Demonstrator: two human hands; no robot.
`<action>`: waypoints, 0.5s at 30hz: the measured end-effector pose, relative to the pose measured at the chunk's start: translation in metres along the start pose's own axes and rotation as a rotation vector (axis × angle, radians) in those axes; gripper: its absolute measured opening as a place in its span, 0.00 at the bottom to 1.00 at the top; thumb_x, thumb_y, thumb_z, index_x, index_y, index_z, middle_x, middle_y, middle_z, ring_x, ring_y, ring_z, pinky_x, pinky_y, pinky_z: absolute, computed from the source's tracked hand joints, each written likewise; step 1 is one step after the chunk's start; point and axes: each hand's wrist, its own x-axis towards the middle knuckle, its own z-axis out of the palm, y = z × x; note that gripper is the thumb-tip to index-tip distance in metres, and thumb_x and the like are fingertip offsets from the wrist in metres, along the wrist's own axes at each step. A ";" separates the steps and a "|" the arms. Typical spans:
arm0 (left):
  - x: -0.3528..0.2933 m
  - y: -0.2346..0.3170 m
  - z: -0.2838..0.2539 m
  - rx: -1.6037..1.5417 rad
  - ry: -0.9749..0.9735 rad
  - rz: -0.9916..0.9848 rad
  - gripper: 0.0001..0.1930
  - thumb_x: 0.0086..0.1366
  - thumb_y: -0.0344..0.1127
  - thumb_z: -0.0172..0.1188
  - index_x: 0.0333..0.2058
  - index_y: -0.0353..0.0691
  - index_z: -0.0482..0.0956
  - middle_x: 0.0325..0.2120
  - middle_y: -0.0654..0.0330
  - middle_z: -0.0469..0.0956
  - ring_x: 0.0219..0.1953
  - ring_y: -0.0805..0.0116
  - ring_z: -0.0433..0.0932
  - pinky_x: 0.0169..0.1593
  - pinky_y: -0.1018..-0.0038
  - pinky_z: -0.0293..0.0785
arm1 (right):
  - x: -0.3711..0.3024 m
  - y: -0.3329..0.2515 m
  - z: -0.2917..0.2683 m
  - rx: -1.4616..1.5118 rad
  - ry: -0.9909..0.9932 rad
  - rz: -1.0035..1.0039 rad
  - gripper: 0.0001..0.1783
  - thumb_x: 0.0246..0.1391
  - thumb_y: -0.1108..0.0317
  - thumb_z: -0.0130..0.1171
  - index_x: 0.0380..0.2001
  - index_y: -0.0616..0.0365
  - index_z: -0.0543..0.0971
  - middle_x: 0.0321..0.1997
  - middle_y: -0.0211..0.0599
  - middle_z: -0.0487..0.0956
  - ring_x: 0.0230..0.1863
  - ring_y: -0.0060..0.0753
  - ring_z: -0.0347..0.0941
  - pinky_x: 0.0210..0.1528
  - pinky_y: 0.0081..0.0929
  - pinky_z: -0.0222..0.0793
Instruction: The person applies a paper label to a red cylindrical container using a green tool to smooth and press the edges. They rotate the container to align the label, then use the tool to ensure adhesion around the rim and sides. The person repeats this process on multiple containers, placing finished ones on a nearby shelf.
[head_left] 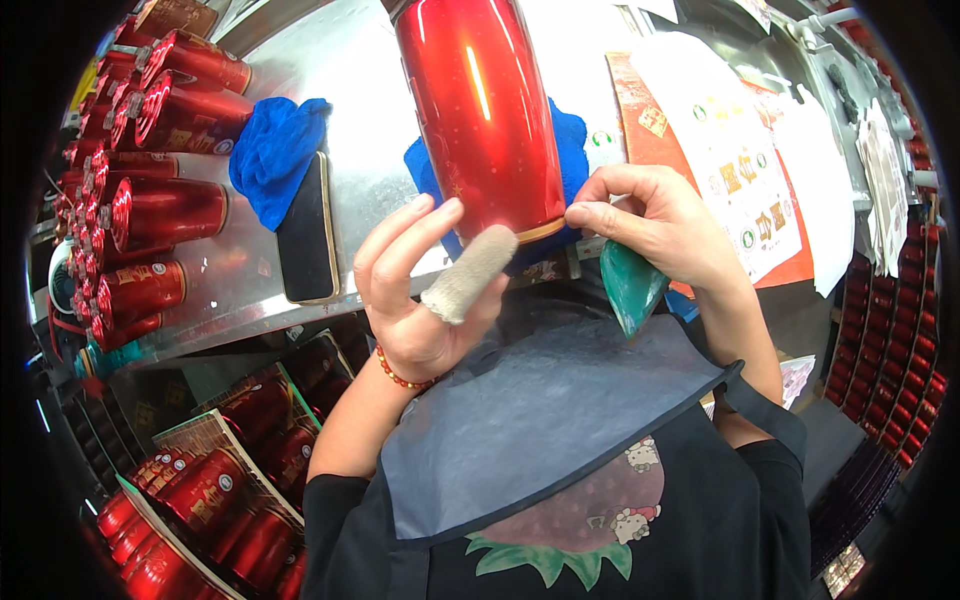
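Note:
A shiny red metal canister [480,110] lies with its gold-rimmed end toward me, on a blue cloth [570,150]. My left hand [425,290] is at the left of that end, its fingers stretched out and nothing held in them. A beige fabric finger sleeve [472,272] covers one of its fingers, by the rim. At the right side of the rim is my right hand [660,225], thumb and forefinger pinched together. Under its curled fingers it holds a flat green scraper [632,288], pointed end down. Whether anything small sits in the pinch, I cannot tell.
A phone [305,240] lies at left beside a crumpled blue cloth [275,155]. Several red canisters [170,212] are stacked at the far left, with more in boxes [215,490] below. White printed sticker sheets [745,170] cover an orange-red sheet [640,110] at right.

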 end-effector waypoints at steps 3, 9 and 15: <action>0.015 0.001 0.005 0.009 -0.028 0.128 0.20 0.48 0.34 0.75 0.43 0.50 0.88 0.55 0.59 0.78 0.59 0.56 0.73 0.61 0.61 0.74 | 0.001 0.003 0.000 0.041 -0.028 -0.005 0.10 0.63 0.64 0.65 0.36 0.61 0.83 0.30 0.24 0.80 0.31 0.11 0.73 0.35 0.14 0.71; 0.046 0.003 0.020 0.104 -0.112 0.024 0.28 0.49 0.36 0.74 0.53 0.46 0.84 0.60 0.60 0.74 0.64 0.52 0.68 0.64 0.58 0.71 | -0.001 0.001 -0.003 0.149 -0.065 -0.005 0.10 0.64 0.64 0.65 0.38 0.61 0.83 0.31 0.24 0.81 0.33 0.12 0.76 0.38 0.16 0.75; 0.033 -0.005 0.023 -0.017 -0.019 -0.081 0.43 0.46 0.42 0.80 0.62 0.37 0.75 0.62 0.55 0.70 0.66 0.46 0.66 0.65 0.58 0.68 | -0.003 -0.005 -0.002 0.107 -0.057 0.010 0.10 0.64 0.64 0.65 0.38 0.62 0.82 0.32 0.25 0.81 0.35 0.13 0.77 0.39 0.16 0.75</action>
